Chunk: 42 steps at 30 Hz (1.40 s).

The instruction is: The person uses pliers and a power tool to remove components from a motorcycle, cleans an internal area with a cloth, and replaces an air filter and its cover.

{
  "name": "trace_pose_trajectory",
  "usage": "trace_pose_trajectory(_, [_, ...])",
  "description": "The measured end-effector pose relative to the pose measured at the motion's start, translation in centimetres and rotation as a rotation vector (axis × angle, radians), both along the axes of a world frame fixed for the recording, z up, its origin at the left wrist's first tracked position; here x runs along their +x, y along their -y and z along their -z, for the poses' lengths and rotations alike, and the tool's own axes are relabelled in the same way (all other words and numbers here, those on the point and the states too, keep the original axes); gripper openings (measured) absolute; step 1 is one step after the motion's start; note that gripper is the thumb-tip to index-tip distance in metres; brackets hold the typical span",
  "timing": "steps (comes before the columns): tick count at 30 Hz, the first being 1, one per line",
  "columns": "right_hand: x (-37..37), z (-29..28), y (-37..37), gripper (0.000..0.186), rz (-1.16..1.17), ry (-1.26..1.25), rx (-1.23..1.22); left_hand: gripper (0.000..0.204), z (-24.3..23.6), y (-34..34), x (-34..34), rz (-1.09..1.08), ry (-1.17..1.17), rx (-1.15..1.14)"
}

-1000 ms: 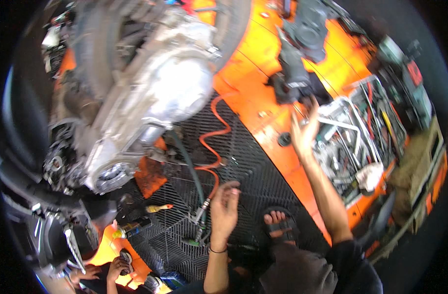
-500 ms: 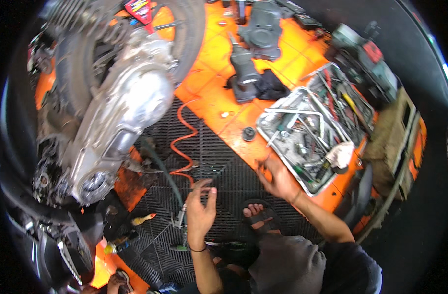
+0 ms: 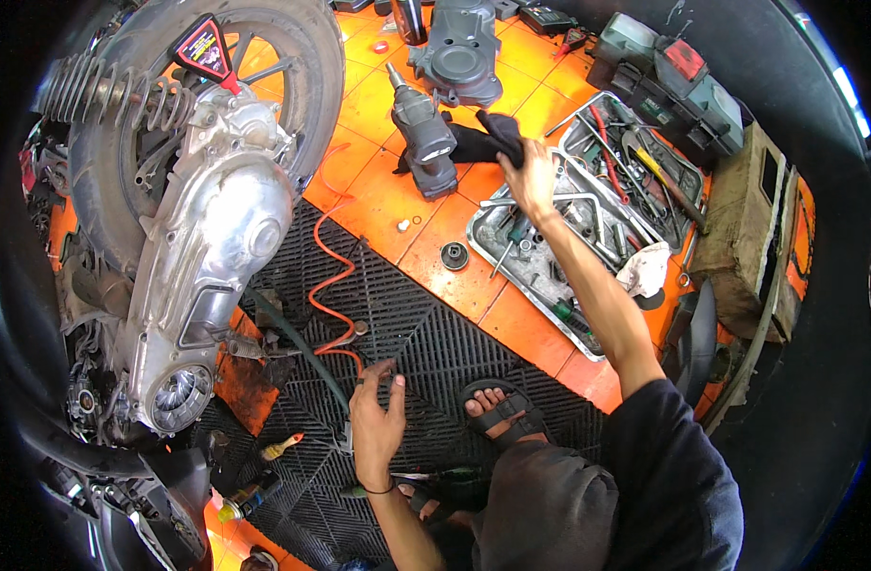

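My right hand reaches over the metal tool tray and grips one end of a black cloth, lifting that end off the orange tiles. The rest of the cloth lies beside and partly behind a dark power wrench. My left hand hovers above the black rubber mat with fingers apart and nothing in it. Close to it runs a coiled orange air hose. A small round dark metal part sits on the tiles near the tray.
To the left is a silver scooter engine case with a wheel and a red-and-black bottle. A grey cover lies at the back. On the right are a toolbox and a worn box. A brush rests on the mat.
My right hand has moved up and away from the tray's near left edge to the black cloth and taken hold of it. My left hand stays nearly in place; the whole view has shifted.
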State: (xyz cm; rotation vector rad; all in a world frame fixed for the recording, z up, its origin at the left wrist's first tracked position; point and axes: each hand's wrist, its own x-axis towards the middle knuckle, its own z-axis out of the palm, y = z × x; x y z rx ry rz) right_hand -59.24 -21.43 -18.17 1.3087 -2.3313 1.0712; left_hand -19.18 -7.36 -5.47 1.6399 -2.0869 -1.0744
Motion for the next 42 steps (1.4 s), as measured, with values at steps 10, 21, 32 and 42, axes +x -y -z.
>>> trace_pose_trajectory(10, [10.0, -4.6, -10.4, 0.069, -0.194, -0.106, 0.225, 0.032, 4.5, -1.6, -5.9, -0.051, -0.417, 0.296])
trace_pose_trajectory(21, [12.1, -7.5, -10.9, 0.031, -0.331, 0.482, 0.595, 0.039, 7.6, -3.6, -4.3, -0.153, -0.608, 0.175])
trace_pose_trajectory(32, [13.3, -4.4, -16.1, 0.035, -0.159, 0.958, 0.155, 0.032, 8.5, 0.7, -15.8, -0.151, -0.487, -0.186])
trace_pose_trajectory(42, [13.9, -1.8, -17.9, 0.038, 0.013, 0.86, 0.008, 0.054, 4.8, -0.2, -16.3, 0.048, -0.02, -0.131])
